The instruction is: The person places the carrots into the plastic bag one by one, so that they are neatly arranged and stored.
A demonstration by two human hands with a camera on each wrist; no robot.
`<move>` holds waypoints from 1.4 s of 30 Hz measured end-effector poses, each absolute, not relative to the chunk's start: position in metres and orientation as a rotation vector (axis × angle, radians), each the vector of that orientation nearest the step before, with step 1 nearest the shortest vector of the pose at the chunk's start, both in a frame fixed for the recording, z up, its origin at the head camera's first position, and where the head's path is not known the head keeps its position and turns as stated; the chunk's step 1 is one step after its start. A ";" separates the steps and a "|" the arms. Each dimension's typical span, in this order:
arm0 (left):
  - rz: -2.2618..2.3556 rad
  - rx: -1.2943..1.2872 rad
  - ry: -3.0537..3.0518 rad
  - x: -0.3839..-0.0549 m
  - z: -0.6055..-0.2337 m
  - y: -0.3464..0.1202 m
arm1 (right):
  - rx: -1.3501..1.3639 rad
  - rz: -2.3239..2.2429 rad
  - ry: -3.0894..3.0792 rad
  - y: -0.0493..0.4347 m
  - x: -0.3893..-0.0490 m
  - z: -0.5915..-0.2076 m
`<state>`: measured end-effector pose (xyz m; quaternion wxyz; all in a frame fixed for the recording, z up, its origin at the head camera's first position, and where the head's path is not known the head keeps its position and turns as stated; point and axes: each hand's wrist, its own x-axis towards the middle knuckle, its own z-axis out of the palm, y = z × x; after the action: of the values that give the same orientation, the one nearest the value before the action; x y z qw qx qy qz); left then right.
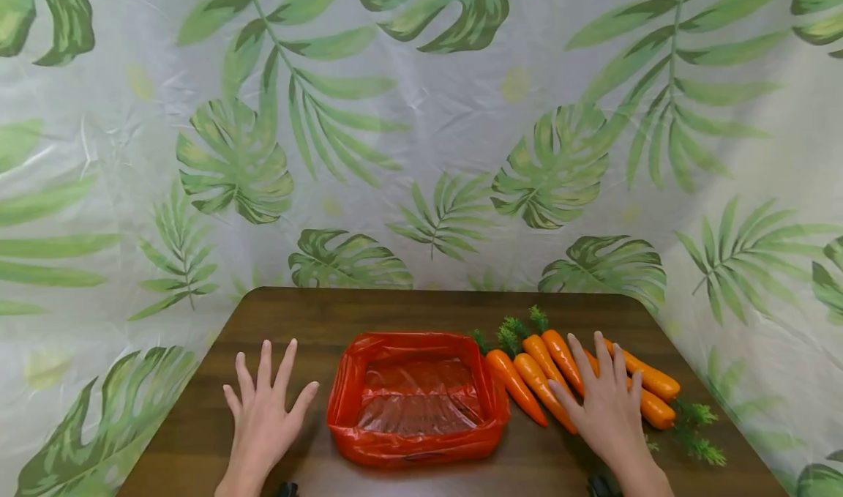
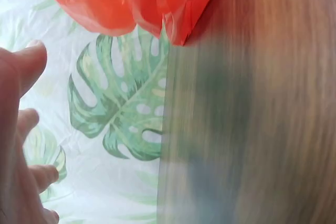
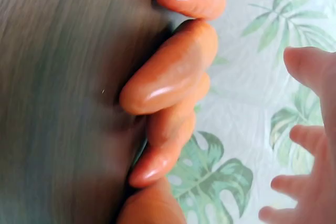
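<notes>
In the head view a red plastic bag (image 1: 421, 449) sits mid-table, its mouth spread wide in a rough rectangle; only see-through film shows inside. My left hand (image 1: 266, 416) is to the left of the bag, fingers spread and straight, touching nothing that I can see. Several orange carrots (image 1: 516, 387) with green tops lie in a group to the right of the bag. Above them hovers my right hand (image 1: 606, 402), fingers spread, hiding part of some carrots. The right wrist view shows the carrots (image 3: 173, 72) apart from the fingers (image 3: 307, 69).
A dark brown wooden table (image 1: 303, 314) carries everything, with rounded far corners. Behind it and at the sides hangs a pale sheet (image 1: 454, 131) printed with green leaves. Some carrot greens (image 1: 701, 431) point toward the table's right edge.
</notes>
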<state>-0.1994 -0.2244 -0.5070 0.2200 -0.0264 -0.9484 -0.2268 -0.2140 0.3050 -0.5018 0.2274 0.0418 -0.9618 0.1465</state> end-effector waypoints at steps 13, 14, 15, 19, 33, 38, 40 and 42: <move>-0.975 -0.139 -2.464 -0.202 -0.513 -0.206 | 0.288 0.680 -2.493 0.291 -0.216 -0.501; -1.011 -0.147 -2.455 -0.202 -0.513 -0.204 | 0.302 0.719 -2.496 0.289 -0.216 -0.501; -1.048 -0.155 -2.448 -0.201 -0.513 -0.202 | 0.318 0.764 -2.496 0.286 -0.216 -0.500; -1.244 -0.138 -2.436 -0.198 -0.513 -0.197 | 0.367 0.884 -2.519 0.278 -0.215 -0.500; -1.600 -0.152 -2.400 -0.196 -0.515 -0.173 | 0.413 0.807 -2.591 0.266 -0.216 -0.504; -1.543 -0.192 -2.409 -0.196 -0.515 -0.171 | 0.403 0.773 -2.613 0.261 -0.217 -0.506; -1.530 -0.195 -2.413 -0.196 -0.515 -0.170 | 0.387 0.788 -2.628 0.259 -0.217 -0.507; -1.512 -0.190 -2.423 -0.196 -0.515 -0.169 | 0.367 0.796 -2.646 0.258 -0.217 -0.507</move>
<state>-0.1964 -0.1686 -0.5153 0.1392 -0.0657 -0.8382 -0.5232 -0.2172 0.2575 -0.5068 0.1760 0.1296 -0.9345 0.2810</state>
